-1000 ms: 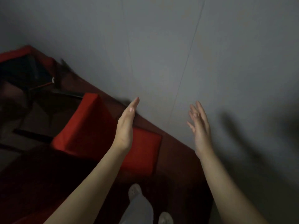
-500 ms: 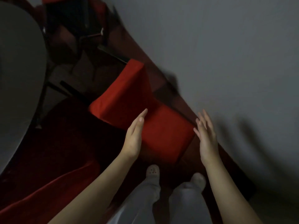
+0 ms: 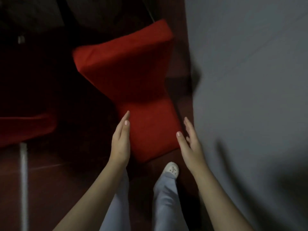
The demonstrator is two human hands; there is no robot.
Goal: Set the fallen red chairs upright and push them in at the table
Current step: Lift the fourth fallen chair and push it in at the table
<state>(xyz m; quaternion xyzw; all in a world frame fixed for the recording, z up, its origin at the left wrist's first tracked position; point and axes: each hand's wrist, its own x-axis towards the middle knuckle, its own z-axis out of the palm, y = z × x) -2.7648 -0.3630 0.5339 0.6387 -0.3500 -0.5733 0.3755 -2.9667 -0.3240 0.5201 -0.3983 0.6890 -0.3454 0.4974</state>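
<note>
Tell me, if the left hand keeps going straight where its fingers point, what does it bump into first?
Probably the red chair. The left hand is open, its fingers aimed along the near padded part's left edge. Depth is unclear, so it may slide beside the edge rather than hit it.

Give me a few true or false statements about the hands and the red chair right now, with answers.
1. Both hands are open, palms facing each other. True: left hand, right hand.
2. The red chair lies between the hands. True.
3. The right hand grips a chair leg. False: it holds nothing.
4. A grey wall is on the left. False: it is on the right.
5. A white shoe shows below the chair. True.
</note>
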